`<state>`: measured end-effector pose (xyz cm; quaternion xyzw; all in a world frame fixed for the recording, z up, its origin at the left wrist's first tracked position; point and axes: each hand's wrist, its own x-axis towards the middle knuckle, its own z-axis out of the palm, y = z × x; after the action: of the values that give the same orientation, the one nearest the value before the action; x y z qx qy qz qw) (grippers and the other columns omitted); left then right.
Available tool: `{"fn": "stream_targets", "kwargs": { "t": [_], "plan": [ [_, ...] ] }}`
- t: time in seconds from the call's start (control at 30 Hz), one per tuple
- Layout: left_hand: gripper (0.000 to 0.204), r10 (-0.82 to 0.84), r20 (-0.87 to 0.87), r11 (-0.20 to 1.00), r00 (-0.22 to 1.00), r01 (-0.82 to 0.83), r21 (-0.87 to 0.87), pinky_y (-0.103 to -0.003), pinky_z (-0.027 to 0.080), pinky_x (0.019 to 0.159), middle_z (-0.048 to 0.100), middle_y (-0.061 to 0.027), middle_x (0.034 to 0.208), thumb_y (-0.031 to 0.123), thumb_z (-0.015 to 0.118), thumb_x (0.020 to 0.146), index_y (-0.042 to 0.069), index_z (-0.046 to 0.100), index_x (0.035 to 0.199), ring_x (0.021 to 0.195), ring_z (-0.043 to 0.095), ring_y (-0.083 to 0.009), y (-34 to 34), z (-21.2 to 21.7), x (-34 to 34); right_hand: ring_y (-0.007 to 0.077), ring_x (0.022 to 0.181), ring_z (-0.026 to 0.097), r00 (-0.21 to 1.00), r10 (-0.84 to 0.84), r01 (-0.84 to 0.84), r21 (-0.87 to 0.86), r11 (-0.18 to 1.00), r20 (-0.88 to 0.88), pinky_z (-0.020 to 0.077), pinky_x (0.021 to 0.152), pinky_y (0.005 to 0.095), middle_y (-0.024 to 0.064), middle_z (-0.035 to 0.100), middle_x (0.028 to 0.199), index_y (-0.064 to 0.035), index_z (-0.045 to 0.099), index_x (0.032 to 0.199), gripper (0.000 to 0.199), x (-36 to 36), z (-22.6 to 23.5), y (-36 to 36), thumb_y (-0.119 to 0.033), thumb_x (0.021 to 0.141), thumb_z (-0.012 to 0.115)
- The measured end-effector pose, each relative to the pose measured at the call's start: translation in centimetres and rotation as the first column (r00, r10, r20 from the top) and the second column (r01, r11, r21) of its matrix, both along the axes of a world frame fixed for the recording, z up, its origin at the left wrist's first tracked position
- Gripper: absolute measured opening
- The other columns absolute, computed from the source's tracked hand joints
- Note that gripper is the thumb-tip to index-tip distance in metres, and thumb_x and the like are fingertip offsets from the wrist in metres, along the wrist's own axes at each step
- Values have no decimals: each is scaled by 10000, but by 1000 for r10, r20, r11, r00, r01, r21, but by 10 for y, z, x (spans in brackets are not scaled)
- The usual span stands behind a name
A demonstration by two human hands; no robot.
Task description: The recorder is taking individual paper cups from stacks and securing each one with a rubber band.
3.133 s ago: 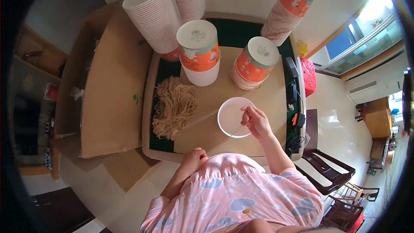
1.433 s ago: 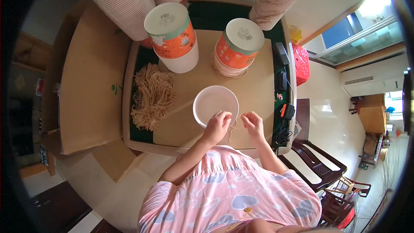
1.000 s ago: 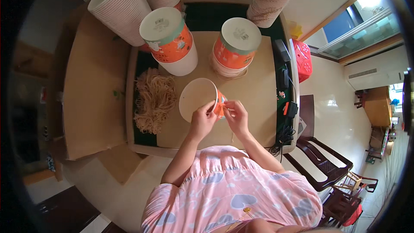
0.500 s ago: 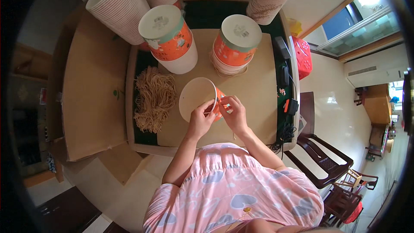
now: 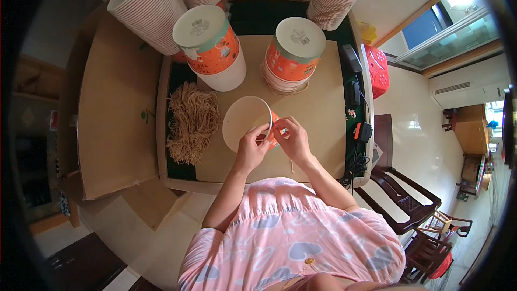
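Note:
An orange-and-white paper bucket (image 5: 239, 121) lies tipped on the table in front of me, its wide mouth turned to the left. My left hand (image 5: 253, 146) is closed on the rim, with fingers inside the mouth. At the bucket's outer wall, just below the rim, my right hand (image 5: 294, 141) has its fingertips pinched together. A thin beige string (image 5: 292, 166) hangs below the right hand, apparently from its fingers; the pinch itself is too small to make out fully. Left of the bucket lies a loose heap of beige strings (image 5: 194, 124).
Upside-down bucket stacks stand behind, one at left (image 5: 218, 56) and one at right (image 5: 293, 62) with strings round its base. Taller stacks (image 5: 148, 11) rise at the back. A cardboard box (image 5: 121, 113) borders the left side; adapters and cables (image 5: 356, 164) line the right edge.
The right fingers have shifted slightly at the bucket's wall, and more of the hanging string shows below them. The left hand keeps its hold on the rim.

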<state>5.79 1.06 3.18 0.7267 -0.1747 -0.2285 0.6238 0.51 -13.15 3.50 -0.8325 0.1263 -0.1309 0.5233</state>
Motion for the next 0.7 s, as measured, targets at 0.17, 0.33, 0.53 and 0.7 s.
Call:
{"fn": "stream_targets", "kwargs": {
  "t": [0.17, 0.33, 0.53, 0.7],
  "plan": [
    [250, 39, -50, 999, 998, -38, 35, -284, 527, 703, 670, -127, 894, 17, 538, 853, -18, 608, 1090, 797, 662, -169, -4, -3, 1, 273, 780, 637, 999, 21, -22, -24, 999, -35, 554, 648, 325, 122, 605, 904, -7, 605, 896, 116, -1, -1, -1, -32, 786, 632],
    [151, 44, 135, 979, 990, -70, 192, -294, 503, 621, 660, -130, 736, 67, 563, 855, 5, 653, 958, 674, 657, -184, -15, -10, -1, 242, 798, 646, 994, 15, -15, 8, 1000, -112, 542, 659, 316, 109, 619, 901, -15, 619, 921, 118, -7, -15, -5, -30, 805, 630],
    [115, 14, 255, 957, 967, -87, 278, -292, 515, 608, 666, -125, 734, 72, 583, 858, -28, 637, 876, 666, 660, -166, -27, -39, -1, 144, 725, 613, 983, -12, 34, 118, 992, -183, 509, 607, 270, 92, 617, 786, -16, 587, 974, 117, -16, -35, -14, -23, 860, 561],
    [98, 73, -190, 996, 979, -62, 62, -262, 545, 619, 672, -100, 797, 7, 547, 879, -55, 623, 881, 710, 661, -157, -22, -59, 5, 104, 655, 581, 957, -59, 184, 434, 882, -284, 489, 579, 248, 65, 641, 791, -29, 518, 1078, 209, -23, -17, -15, 8, 873, 509]
  ]
}}
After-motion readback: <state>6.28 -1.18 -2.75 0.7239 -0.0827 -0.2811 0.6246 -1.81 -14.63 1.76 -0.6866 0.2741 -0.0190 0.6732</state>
